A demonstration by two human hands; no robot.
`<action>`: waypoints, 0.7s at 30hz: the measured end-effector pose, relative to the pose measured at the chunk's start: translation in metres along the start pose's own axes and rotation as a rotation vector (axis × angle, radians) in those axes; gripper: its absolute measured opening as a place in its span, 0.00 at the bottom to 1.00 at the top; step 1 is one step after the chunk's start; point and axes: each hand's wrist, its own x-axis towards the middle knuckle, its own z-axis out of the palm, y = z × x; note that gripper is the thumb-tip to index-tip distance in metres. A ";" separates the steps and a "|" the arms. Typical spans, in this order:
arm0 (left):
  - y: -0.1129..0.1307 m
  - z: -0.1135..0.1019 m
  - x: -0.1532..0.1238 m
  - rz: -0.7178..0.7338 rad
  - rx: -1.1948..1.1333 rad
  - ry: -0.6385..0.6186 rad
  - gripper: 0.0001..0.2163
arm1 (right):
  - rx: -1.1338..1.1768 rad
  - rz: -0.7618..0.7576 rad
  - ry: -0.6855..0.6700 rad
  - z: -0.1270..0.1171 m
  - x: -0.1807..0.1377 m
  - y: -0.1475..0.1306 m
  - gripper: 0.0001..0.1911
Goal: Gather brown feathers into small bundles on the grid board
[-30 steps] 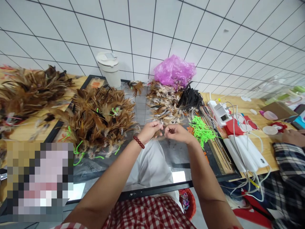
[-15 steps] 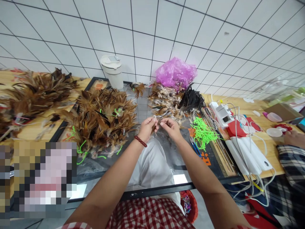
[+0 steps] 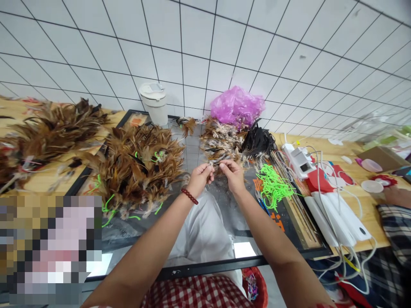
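Note:
Over the middle of the glass-topped table, my left hand [image 3: 201, 179] is closed in a pinch on a small bunch of feathers, mostly hidden by the fingers. Close beside it, my right hand [image 3: 232, 174] pinches a thin dark feather [image 3: 216, 163] that spans the small gap between the hands. To the left lies a large heap of brown feathers [image 3: 141, 158] with bright green ties among it. Beyond my hands sits a pile of speckled feathers [image 3: 221, 139] and a bunch of black feathers [image 3: 258, 139]. Right of my right hand is a tangle of neon green string [image 3: 275, 186].
A white lidded cup [image 3: 154, 105] and a pink plastic bag [image 3: 237, 105] stand by the tiled wall. Blue-handled scissors [image 3: 263, 203] lie near the string. Further right are a power strip [image 3: 298, 158], cables and another person's sleeve [image 3: 396, 231]. More brown feathers [image 3: 61, 128] lie far left.
My right hand now pinches at the feather end beside my left hand, where its fingertips were apart from it before. The view has tilted up slightly.

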 end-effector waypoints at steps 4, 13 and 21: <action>-0.001 0.001 0.001 -0.022 0.013 -0.006 0.12 | -0.013 0.014 -0.031 -0.003 0.001 0.001 0.16; 0.006 -0.003 0.003 -0.166 -0.074 -0.003 0.11 | 0.073 0.007 -0.217 -0.003 -0.004 -0.007 0.15; 0.010 0.001 -0.001 -0.210 -0.004 -0.085 0.12 | -0.195 -0.232 -0.056 -0.004 -0.003 -0.007 0.06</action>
